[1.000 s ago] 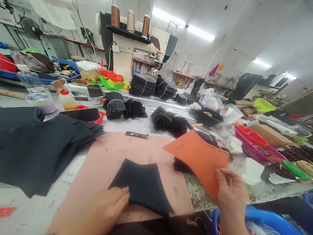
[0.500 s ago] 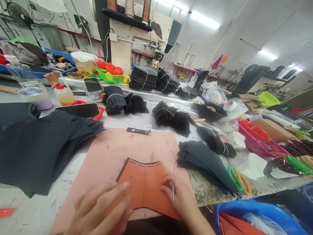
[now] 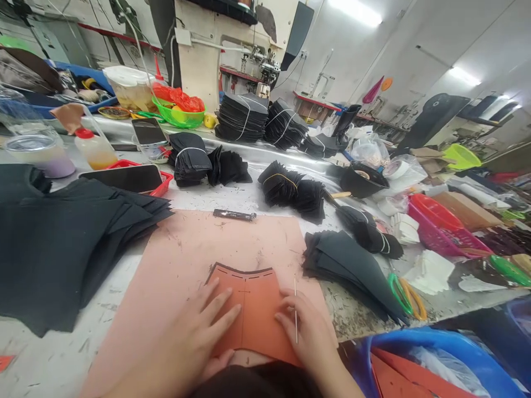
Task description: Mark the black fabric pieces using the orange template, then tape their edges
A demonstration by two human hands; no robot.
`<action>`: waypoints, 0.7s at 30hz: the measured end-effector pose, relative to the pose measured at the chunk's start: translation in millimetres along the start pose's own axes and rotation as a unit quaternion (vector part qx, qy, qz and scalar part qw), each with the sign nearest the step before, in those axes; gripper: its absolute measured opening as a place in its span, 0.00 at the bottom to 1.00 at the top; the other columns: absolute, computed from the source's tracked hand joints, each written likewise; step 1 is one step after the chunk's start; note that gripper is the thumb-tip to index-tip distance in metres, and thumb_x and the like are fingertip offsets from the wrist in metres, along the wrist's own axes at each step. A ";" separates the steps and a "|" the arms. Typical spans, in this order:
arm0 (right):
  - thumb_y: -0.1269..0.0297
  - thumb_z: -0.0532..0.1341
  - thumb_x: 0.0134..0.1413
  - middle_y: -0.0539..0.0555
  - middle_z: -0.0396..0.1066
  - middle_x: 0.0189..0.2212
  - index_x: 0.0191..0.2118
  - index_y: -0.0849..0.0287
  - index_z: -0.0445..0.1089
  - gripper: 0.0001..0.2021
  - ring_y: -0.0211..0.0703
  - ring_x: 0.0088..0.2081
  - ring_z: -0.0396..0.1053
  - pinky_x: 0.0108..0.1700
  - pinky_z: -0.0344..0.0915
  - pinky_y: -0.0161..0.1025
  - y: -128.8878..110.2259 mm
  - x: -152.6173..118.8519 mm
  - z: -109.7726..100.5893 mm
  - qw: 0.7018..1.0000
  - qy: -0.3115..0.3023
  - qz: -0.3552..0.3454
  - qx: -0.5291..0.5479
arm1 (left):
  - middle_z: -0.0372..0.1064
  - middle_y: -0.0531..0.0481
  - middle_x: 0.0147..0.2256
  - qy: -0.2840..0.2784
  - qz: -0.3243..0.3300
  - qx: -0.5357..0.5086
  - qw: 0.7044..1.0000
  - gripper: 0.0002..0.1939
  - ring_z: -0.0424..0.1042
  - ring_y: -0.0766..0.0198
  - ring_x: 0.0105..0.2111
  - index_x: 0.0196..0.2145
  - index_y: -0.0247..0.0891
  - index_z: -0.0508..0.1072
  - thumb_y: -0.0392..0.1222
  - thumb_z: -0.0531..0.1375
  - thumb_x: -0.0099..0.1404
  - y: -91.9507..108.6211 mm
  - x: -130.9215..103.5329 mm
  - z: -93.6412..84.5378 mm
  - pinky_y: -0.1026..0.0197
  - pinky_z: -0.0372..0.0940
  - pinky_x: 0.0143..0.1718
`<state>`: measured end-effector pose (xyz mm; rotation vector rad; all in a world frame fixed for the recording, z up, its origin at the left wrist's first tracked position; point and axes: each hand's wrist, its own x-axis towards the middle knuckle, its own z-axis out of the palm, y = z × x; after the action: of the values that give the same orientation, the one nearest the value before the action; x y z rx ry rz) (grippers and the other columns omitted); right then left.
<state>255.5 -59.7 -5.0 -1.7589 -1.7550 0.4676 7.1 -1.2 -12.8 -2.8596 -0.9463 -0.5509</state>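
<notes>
head view: blue tub (image 3: 477, 356) near right hand (image 3: 305, 326) holds orange sheets (image 3: 394, 376).

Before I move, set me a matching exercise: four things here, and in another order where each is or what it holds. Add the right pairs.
1. orange template
2. green bowl
3. thin rod
4. blue tub

A. holds red-orange sheets
B. in the right hand
C. under the left hand
D. holds a red bag

Pairs: 1-C; 2-D; 3-B; 4-A
</notes>
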 end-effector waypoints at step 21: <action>0.63 0.49 0.63 0.56 0.76 0.38 0.46 0.55 0.71 0.15 0.45 0.39 0.72 0.40 0.68 0.40 -19.2 33.1 -17.6 0.999 0.017 -0.035 0.012 | 0.64 0.48 0.54 0.036 0.030 -0.006 0.999 0.25 0.56 0.43 0.57 0.51 0.47 0.68 0.44 0.58 0.54 -3.9 2.4 13.9 0.46 0.62 0.49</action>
<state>253.9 -31.2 26.0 -1.6729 -1.7732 0.4252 10.9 5.9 -25.0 -2.8460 -0.8467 -0.6503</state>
